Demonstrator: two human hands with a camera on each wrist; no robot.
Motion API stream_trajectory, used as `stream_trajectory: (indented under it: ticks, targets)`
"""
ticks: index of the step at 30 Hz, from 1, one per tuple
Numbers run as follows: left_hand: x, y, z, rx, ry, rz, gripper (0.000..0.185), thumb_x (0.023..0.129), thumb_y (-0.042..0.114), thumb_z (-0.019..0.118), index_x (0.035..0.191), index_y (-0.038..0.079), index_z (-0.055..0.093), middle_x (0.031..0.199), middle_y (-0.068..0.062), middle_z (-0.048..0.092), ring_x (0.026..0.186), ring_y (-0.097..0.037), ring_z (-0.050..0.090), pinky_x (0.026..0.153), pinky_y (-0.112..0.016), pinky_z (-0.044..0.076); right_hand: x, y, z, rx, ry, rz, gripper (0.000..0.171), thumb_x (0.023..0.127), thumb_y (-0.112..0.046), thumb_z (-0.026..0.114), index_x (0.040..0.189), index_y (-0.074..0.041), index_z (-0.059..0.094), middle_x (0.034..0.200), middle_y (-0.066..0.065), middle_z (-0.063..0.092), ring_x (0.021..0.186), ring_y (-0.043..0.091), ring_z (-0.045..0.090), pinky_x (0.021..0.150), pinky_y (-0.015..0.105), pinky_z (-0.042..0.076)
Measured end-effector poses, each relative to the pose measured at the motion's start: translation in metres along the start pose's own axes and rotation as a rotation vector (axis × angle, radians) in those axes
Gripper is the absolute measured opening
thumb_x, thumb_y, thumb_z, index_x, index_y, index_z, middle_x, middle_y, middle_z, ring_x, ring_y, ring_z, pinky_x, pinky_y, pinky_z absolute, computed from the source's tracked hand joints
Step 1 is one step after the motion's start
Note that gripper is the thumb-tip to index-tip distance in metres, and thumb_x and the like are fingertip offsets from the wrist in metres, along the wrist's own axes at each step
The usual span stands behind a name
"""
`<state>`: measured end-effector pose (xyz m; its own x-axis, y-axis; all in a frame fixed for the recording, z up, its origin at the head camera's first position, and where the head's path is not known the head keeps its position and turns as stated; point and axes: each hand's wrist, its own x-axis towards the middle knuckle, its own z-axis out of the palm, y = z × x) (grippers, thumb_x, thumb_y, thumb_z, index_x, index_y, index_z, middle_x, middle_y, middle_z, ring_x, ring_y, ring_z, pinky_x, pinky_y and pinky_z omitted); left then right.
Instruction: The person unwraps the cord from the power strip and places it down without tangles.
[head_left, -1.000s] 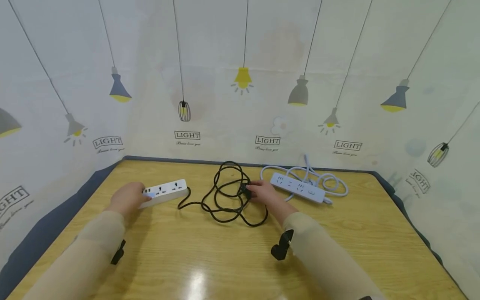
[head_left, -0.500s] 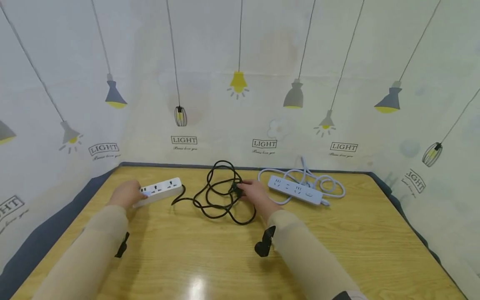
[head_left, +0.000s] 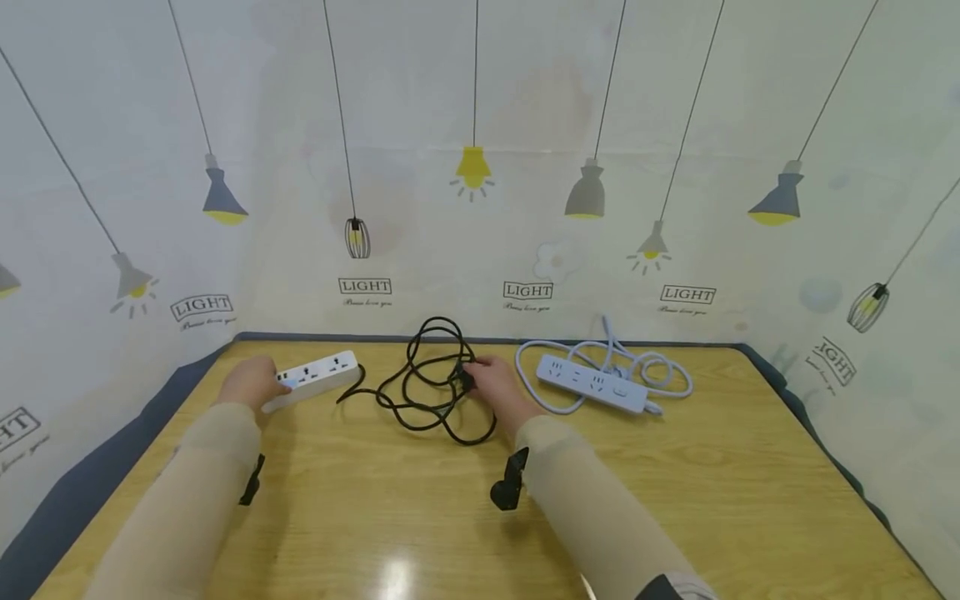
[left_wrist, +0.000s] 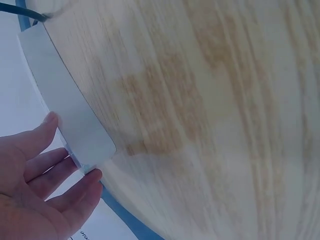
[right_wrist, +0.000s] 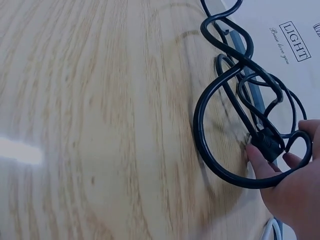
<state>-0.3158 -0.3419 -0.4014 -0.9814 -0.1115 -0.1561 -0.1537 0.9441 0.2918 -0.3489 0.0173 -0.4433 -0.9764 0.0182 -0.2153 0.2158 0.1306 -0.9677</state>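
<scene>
A white power strip [head_left: 318, 377] with a black cable sits at the left of the table. My left hand [head_left: 251, 385] grips its left end, and the left wrist view has the thumb on one side of the strip [left_wrist: 70, 95] and fingertips at its end. The black cable [head_left: 427, 425] lies in loose tangled loops mid-table. Among those loops, my right hand [head_left: 497, 385] pinches the black plug [head_left: 464, 377] at the cable's end. Closer up, the right wrist view has thumb and fingers around the plug [right_wrist: 267, 145], with a cable loop passing over the palm.
A second power strip [head_left: 592, 383], pale with a coiled pale cord [head_left: 660, 362], lies right of my right hand. The wooden table [head_left: 420, 517] meets a lamp-printed cloth backdrop [head_left: 442, 250] along its back and sides.
My right hand has shifted left with the plug, drawing the black loops along toward the white strip. The left hand and that strip have moved slightly left. The head view has tilted a little.
</scene>
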Motion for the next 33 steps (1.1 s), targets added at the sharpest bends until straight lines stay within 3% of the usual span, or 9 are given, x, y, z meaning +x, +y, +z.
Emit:
stream_trajectory:
  ticks: [7,13,16,22,28,33]
  targets:
    - [0.012,-0.001,0.003,0.000,0.008,-0.044,0.034,0.084,0.013,0.075,0.099,-0.014,0.060,0.090,-0.024,0.063,0.085,-0.037,0.060,0.081,-0.051,0.047,0.004,-0.002,0.010,-0.042,0.037,-0.001,0.048,0.099,-0.020,0.057,0.140,0.002,0.048,0.135,0.022,0.052,0.113,0.033,0.058,0.083,0.038,0.053]
    - [0.013,0.000,-0.001,0.037,0.012,-0.029,0.035,0.085,0.013,0.074,0.099,-0.016,0.060,0.092,-0.026,0.063,0.086,-0.038,0.060,0.080,-0.052,0.047,0.003,-0.006,0.013,-0.071,0.029,0.004,0.048,0.100,-0.024,0.055,0.141,0.000,0.048,0.138,0.020,0.050,0.115,0.032,0.056,0.084,0.037,0.053]
    - [0.013,0.001,-0.003,0.049,-0.004,-0.018,0.033,0.086,0.013,0.073,0.098,-0.015,0.060,0.090,-0.025,0.063,0.084,-0.037,0.060,0.079,-0.052,0.047,0.004,-0.008,0.012,-0.117,0.023,0.000,0.048,0.101,-0.026,0.053,0.140,0.000,0.048,0.138,0.019,0.050,0.114,0.031,0.057,0.085,0.038,0.052]
    - [0.015,0.006,-0.002,0.081,-0.006,-0.033,0.027,0.087,0.013,0.067,0.103,-0.008,0.061,0.098,-0.024,0.064,0.089,-0.037,0.060,0.078,-0.053,0.047,0.002,-0.015,0.004,-0.314,0.020,-0.032,0.046,0.101,-0.030,0.052,0.135,0.000,0.054,0.136,0.017,0.054,0.119,0.031,0.054,0.095,0.043,0.045]
    - [0.008,0.021,-0.006,0.091,0.013,-0.029,0.036,0.089,0.013,0.063,0.118,-0.007,0.057,0.117,-0.029,0.059,0.103,-0.045,0.057,0.083,-0.061,0.044,-0.004,-0.025,-0.007,-0.451,-0.043,-0.031,0.048,0.101,-0.034,0.050,0.135,-0.001,0.055,0.136,0.017,0.054,0.123,0.032,0.051,0.099,0.044,0.043]
    - [0.000,0.044,-0.013,0.129,0.015,-0.002,0.043,0.094,0.017,0.060,0.129,-0.008,0.053,0.126,-0.030,0.055,0.110,-0.045,0.056,0.089,-0.059,0.044,-0.009,-0.031,-0.016,-0.555,-0.073,-0.071,0.049,0.100,-0.037,0.050,0.135,-0.003,0.056,0.134,0.015,0.056,0.120,0.031,0.054,0.097,0.044,0.044]
